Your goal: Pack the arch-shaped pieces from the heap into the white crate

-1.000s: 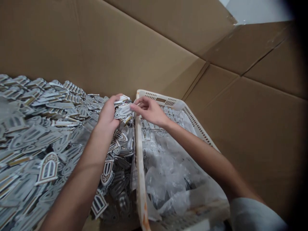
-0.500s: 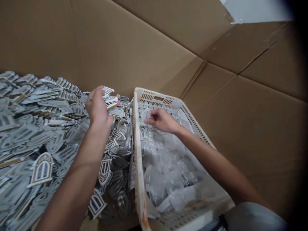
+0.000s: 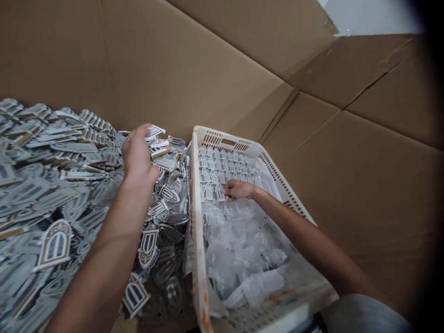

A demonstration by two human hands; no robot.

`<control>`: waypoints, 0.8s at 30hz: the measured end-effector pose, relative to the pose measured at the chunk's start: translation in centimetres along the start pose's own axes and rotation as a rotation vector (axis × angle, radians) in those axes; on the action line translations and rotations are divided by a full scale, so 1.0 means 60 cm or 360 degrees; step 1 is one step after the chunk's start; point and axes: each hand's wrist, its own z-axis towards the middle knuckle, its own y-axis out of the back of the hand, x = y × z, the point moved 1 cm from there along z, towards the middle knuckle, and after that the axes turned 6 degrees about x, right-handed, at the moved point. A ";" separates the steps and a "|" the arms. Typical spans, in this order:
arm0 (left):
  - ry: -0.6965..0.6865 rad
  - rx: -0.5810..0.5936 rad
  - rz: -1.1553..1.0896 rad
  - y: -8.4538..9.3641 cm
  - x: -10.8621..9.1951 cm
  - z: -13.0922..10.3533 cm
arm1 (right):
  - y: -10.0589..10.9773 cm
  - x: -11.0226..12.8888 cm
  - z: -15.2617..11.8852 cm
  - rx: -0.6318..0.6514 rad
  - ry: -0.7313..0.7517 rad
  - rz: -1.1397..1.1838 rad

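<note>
My left hand is closed around several small arched window-shaped pieces, white with brown trim, above a big heap of the same pieces. Over the white plastic basket, my right hand pinches one arched piece at the end of a row. That piece lies flat beside others of its kind. Behind it, rows of arched pieces cover the far part of the basket. Crumpled clear plastic film fills the nearer part, with more pieces partly visible beneath it.
Tall cardboard walls rise behind the heap and the basket and along the right side. The basket's slotted rim stands between the heap and the rows. A grey cloth-covered part of my body shows at the lower right.
My right hand has moved nearer to me and down, bringing its arched piece to the front row in the basket. The left hand has stayed nearly still with its pieces.
</note>
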 end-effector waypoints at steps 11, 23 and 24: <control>0.0343 0.0647 0.0306 -0.030 0.005 -0.031 | 0.033 0.094 -0.007 -0.0462 0.0151 -0.0329; 0.0402 0.0856 0.0685 -0.036 0.010 -0.054 | 0.023 0.283 -0.048 -0.0697 0.0831 -0.0603; 0.0382 0.0873 0.0718 -0.037 0.011 -0.055 | 0.024 0.277 -0.052 -0.0694 0.0819 -0.0619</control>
